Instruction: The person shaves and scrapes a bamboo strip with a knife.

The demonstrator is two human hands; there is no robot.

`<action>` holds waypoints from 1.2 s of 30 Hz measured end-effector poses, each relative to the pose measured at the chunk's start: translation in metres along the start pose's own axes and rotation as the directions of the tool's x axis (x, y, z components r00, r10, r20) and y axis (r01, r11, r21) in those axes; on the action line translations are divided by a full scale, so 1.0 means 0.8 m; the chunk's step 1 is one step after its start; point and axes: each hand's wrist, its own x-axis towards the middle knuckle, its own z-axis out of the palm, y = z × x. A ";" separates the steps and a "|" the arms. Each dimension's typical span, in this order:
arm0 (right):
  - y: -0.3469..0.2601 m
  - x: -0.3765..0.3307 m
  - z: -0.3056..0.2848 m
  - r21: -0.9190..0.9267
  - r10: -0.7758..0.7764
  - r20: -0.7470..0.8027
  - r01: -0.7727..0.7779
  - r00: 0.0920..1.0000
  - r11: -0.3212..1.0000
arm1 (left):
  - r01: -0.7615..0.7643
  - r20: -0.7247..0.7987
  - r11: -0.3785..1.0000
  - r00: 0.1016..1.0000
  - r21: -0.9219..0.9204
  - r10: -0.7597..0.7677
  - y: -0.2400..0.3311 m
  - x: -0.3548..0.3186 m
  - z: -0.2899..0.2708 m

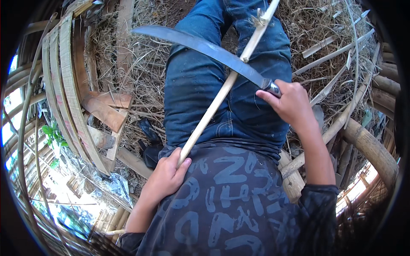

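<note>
A long, pale stick [215,103], bamboo or wood, slants across my lap from my waist up past my knees. My left hand [168,173] is closed round its lower end, close to my belly. In my right hand [291,103] is the handle of a machete [200,50] with a long, curved, grey blade. The blade lies across the stick over my thighs, its tip pointing to the far left. Curled shavings [259,19] cling to the stick near its far end. Below the stick are my blue jeans [192,85].
Wooden slats [68,81] stand at the left, with short boards [104,112] beside them. Dry shavings [311,25] and thin strips cover the ground around my legs. Thick bamboo poles [371,149] lie at the right. Crumpled clear plastic [117,186] is at the lower left.
</note>
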 end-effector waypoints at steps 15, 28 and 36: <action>0.001 -0.003 -0.004 -0.045 -0.143 -0.050 0.141 0.988 0.989 | -0.002 0.061 0.999 0.998 -0.036 0.004 -0.009 -0.010 -0.007; 0.027 0.008 -0.005 -0.080 -0.021 -0.098 0.013 0.995 0.997 | -0.007 0.038 1.000 0.999 0.011 0.007 -0.008 -0.008 0.003; 0.030 0.016 -0.009 -0.018 0.010 -0.048 -0.011 0.999 1.000 | 0.021 0.067 0.999 0.998 -0.026 -0.019 -0.009 -0.010 -0.001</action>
